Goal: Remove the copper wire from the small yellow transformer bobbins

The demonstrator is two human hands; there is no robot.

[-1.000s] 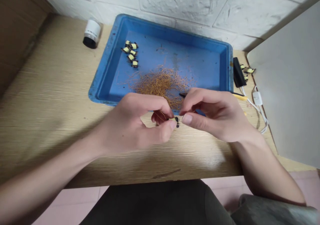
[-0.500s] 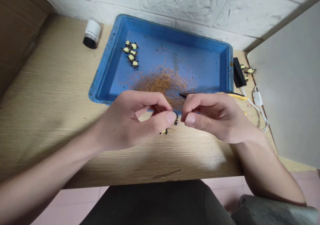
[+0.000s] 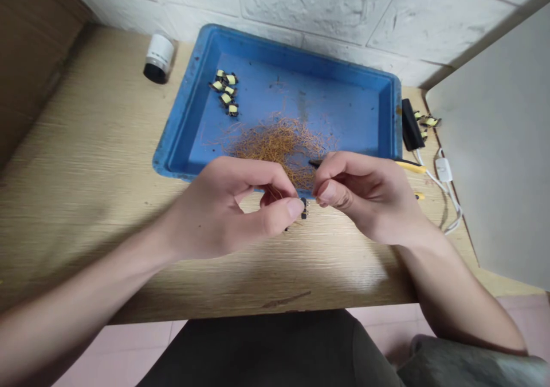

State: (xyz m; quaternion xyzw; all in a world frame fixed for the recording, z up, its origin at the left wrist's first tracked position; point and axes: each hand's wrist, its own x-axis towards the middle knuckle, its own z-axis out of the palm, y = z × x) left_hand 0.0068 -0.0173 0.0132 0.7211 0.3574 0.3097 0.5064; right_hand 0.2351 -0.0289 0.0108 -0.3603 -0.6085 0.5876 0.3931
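The left hand (image 3: 223,209) holds a small black part (image 3: 303,208) in its grip above the pale wooden bench (image 3: 86,164). The right hand (image 3: 369,195) keeps its grip pinched narrow just beside that part.

Tray (image 3: 180,118) on table (image 3: 86,164); wire tangle (image 3: 279,143), small parts (image 3: 226,91) inside; canister (image 3: 157,58) left, adapter (image 3: 410,125) right; left hand (image 3: 223,209), right hand (image 3: 369,195) before.

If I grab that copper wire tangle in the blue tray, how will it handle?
Probably floppy and light: the wire tangle is loose, hair-thin strands. It would likely lift as one clump, shedding strays like those scattered on the tray. Pushed, it should drag, not roll.
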